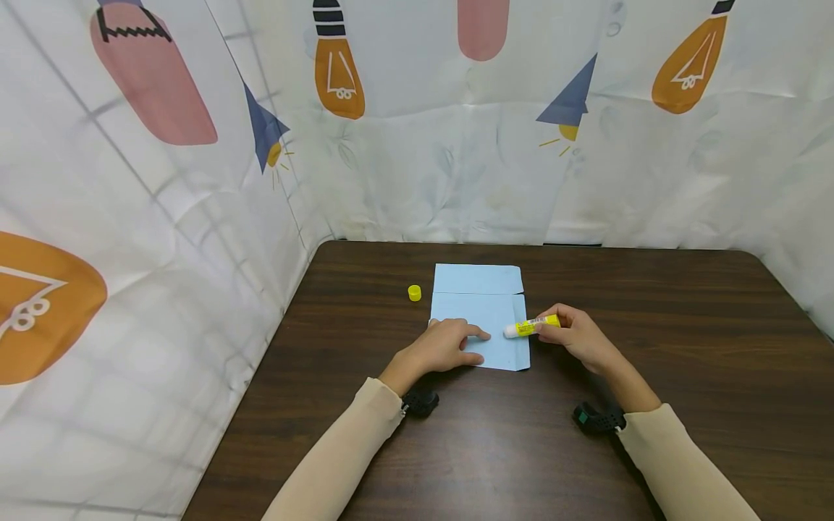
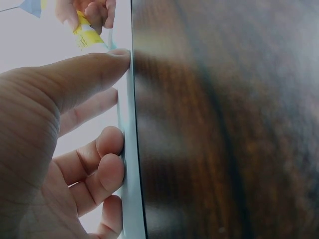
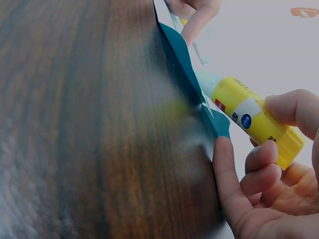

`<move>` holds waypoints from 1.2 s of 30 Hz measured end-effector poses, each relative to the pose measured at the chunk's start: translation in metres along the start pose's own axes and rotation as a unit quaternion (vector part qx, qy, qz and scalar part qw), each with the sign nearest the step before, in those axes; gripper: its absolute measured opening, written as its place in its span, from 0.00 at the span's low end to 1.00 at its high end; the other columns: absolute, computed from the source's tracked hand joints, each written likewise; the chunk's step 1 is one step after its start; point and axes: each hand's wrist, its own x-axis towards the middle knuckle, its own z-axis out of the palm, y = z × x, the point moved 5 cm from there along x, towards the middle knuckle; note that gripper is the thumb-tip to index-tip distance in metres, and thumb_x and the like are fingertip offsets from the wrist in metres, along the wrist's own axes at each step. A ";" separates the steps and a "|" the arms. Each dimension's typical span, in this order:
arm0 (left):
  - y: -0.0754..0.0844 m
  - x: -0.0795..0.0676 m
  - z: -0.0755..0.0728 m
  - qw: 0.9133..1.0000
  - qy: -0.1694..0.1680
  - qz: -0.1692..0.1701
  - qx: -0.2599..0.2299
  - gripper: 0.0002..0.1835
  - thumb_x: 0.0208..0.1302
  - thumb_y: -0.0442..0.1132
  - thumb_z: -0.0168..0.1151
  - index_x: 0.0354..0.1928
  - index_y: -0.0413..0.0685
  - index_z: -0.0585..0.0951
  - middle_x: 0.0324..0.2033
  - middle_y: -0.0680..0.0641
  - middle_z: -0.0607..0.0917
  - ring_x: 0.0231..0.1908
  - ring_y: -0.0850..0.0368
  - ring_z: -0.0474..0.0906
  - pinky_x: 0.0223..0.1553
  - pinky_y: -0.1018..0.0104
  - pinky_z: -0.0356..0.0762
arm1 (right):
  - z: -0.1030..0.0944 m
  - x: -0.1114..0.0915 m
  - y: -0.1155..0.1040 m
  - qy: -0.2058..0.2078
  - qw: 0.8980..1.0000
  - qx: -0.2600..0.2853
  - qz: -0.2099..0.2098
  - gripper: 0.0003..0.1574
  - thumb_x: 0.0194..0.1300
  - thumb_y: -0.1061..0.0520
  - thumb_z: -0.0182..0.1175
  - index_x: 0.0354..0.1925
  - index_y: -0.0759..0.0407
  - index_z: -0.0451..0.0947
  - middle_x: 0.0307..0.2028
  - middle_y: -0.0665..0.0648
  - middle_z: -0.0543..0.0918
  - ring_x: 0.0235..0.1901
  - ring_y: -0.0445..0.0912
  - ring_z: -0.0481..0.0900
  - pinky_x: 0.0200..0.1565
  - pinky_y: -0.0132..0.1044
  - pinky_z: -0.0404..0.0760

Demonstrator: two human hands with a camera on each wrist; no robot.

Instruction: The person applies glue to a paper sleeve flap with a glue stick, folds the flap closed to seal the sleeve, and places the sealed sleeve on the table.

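A light blue folded paper (image 1: 478,307), creased near its top and along its right side, lies on the table. My left hand (image 1: 443,346) rests on its lower left part, thumb and index finger spread apart on the sheet. Between thumb and fingers, my right hand (image 1: 576,336) holds a yellow glue stick (image 1: 534,325) by its rear end. The white tip of the stick is at the paper's right flap, uncapped. In the right wrist view the glue stick (image 3: 249,109) slants down to the paper (image 3: 182,59), whose edge lifts slightly off the table.
A yellow cap (image 1: 414,293) stands on the dark wooden table (image 1: 684,325), left of the paper. White printed curtains (image 1: 423,174) hang behind the table and along its left side. Each wrist wears a black band, the left one (image 1: 420,403) close to the table's surface.
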 end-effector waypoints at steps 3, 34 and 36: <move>0.000 0.000 0.000 1.000 0.001 0.000 -0.001 0.23 0.67 0.53 0.69 0.64 0.66 0.82 0.22 0.57 0.74 0.26 0.65 0.69 0.40 0.62 0.62 | 0.000 -0.001 -0.001 -0.002 1.000 -0.005 0.000 0.20 0.73 0.58 0.62 0.54 0.73 0.73 0.55 0.71 0.76 0.50 0.51 0.83 0.52 0.35 0.85; -0.001 0.001 0.001 1.000 -0.003 -0.003 0.001 0.24 0.67 0.53 0.69 0.64 0.66 0.82 0.23 0.56 0.74 0.27 0.65 0.68 0.40 0.62 0.61 | -0.002 -0.001 0.001 -0.020 0.999 -0.039 -0.002 0.17 0.69 0.57 0.66 0.50 0.68 0.79 0.53 0.69 0.80 0.45 0.52 0.75 0.43 0.35 0.79; -0.001 0.001 0.001 1.000 -0.002 -0.003 0.000 0.24 0.67 0.53 0.69 0.64 0.66 0.82 0.23 0.56 0.74 0.26 0.65 0.68 0.40 0.62 0.61 | -0.002 0.000 0.001 -0.025 0.999 -0.035 -0.003 0.17 0.69 0.58 0.66 0.50 0.69 0.79 0.52 0.69 0.80 0.45 0.52 0.75 0.43 0.35 0.79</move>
